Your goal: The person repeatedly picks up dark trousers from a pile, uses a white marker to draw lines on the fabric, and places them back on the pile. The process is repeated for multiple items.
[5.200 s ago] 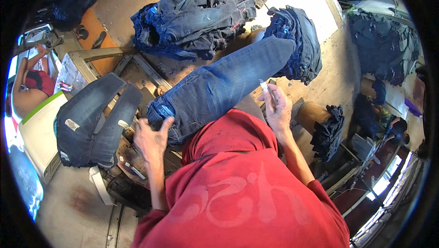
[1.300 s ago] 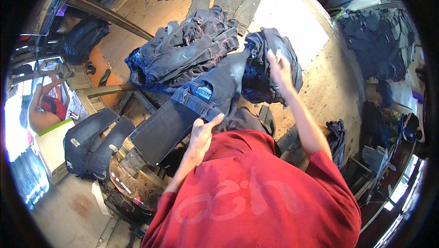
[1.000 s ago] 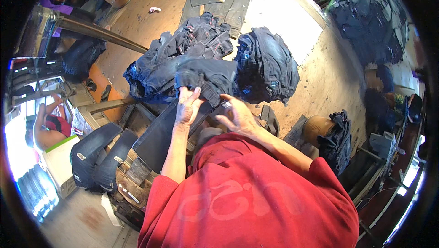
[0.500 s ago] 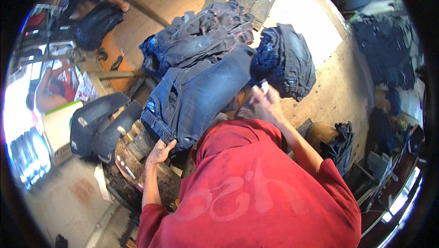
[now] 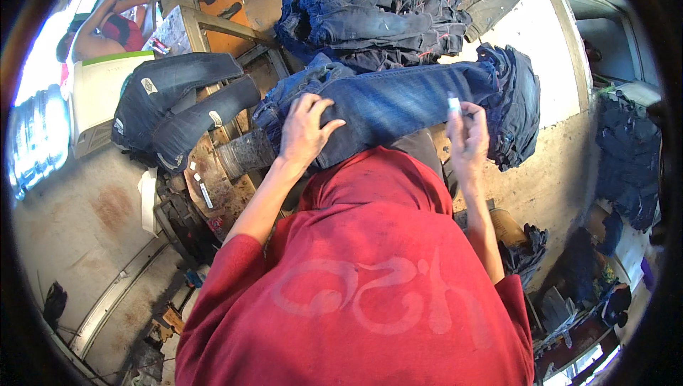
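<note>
A pair of blue jeans (image 5: pixel 405 98) lies across in front of me, its waist end to the left and a leg stretching right. Over the left part of it is my left hand (image 5: pixel 304 130), fingers apart and thumb out, touching or just above the denim. My right hand (image 5: pixel 469 137) is raised beside the leg, pinching a small white piece (image 5: pixel 454 105) too small to name. Next to that hand sits a bundle of folded dark jeans (image 5: pixel 514 112). Behind the blue pair rises a larger heap of dark jeans (image 5: pixel 377 19).
Dark jeans with pale patches (image 5: pixel 153 91) hang over a wooden stand at left, near a white marker-like stick (image 5: pixel 205 190). A pale bin with a green rim (image 5: pixel 110 91) and another person (image 5: pixel 117 27) are farther left. More dark garments (image 5: pixel 626 151) lie at right.
My left hand has left the waistband and come up over the jeans, which now lie flatter and more sideways. My right hand still holds the white piece. The view has swung left.
</note>
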The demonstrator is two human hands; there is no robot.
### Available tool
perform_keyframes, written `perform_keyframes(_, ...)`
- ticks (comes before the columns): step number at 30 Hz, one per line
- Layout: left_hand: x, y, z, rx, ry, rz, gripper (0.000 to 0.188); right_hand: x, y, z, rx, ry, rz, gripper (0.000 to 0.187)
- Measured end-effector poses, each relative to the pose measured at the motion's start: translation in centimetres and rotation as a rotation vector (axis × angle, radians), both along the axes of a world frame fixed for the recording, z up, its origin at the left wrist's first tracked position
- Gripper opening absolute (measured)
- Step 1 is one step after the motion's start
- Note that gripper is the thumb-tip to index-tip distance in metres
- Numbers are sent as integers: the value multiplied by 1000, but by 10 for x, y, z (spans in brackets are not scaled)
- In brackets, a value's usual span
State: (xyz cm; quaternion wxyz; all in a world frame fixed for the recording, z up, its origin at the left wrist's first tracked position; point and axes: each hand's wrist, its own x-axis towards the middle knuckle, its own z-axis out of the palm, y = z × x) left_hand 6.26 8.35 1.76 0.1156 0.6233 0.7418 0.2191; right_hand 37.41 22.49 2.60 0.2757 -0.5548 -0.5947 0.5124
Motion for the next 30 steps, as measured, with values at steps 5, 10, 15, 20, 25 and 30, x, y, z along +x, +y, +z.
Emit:
perform_keyframes(5,-9,16,-28,62,-39,-68,21,-61,-50,19,488,-164,294,29)
perform_keyframes(10,-43,38,-31,-213,-159,-208,27,-96,-73,15,661,-182,381,28)
perform_keyframes(15,-85,64,-45,-182,-269,-558,44,-123,-85,-6,607,-316,442,25)
perform_keyframes(20,-91,69,-58,-109,-332,-513,28,-149,-87,-30,616,-400,419,24)
perform_keyframes(25,-89,66,-60,-108,-363,-485,28,-158,-84,-29,540,-535,526,14)
perform_keyframes(30,-90,69,-62,-107,-404,-473,28,-160,-82,-22,542,-477,462,14)
